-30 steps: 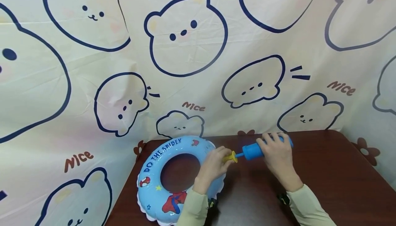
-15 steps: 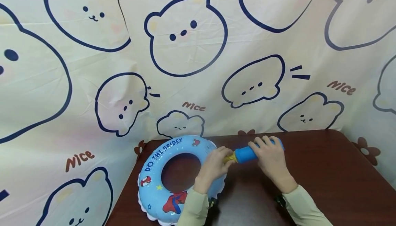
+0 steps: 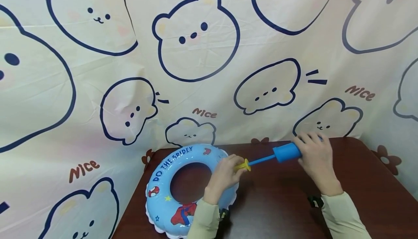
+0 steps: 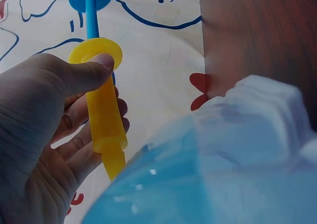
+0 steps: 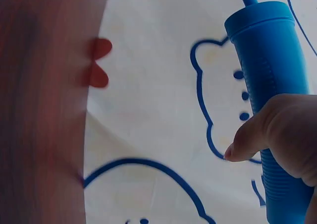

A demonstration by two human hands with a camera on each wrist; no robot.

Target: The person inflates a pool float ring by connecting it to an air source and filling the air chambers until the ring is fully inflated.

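Observation:
A blue hand pump [image 3: 287, 152] with a yellow nozzle end [image 4: 106, 110] spans both hands, tilted up to the right. My left hand [image 3: 223, 177] grips the yellow end, thumb [image 4: 101, 65] just under its round flange. The tapered yellow tip runs down to the edge of a light blue swim ring [image 3: 163, 186] in the left wrist view. My right hand [image 3: 315, 159] is wrapped round the ribbed barrel [image 5: 270, 60]. A long stretch of thin blue rod [image 3: 261, 159] shows between barrel and flange. The swim ring looks inflated, with "DO THE SPIDEY" printed on it.
The ring lies at the left of a dark brown table [image 3: 274, 202]. Behind and beside the table hangs a pale cloth [image 3: 196, 93] printed with cartoon bears. Each forearm wears a light sleeve [image 3: 343, 213], and a dark strap [image 3: 315, 201] shows at the right wrist.
The right hand first pushed the barrel left against the yellow flange, then drew it back up and right, exposing more rod than before. The left hand and the ring stay put.

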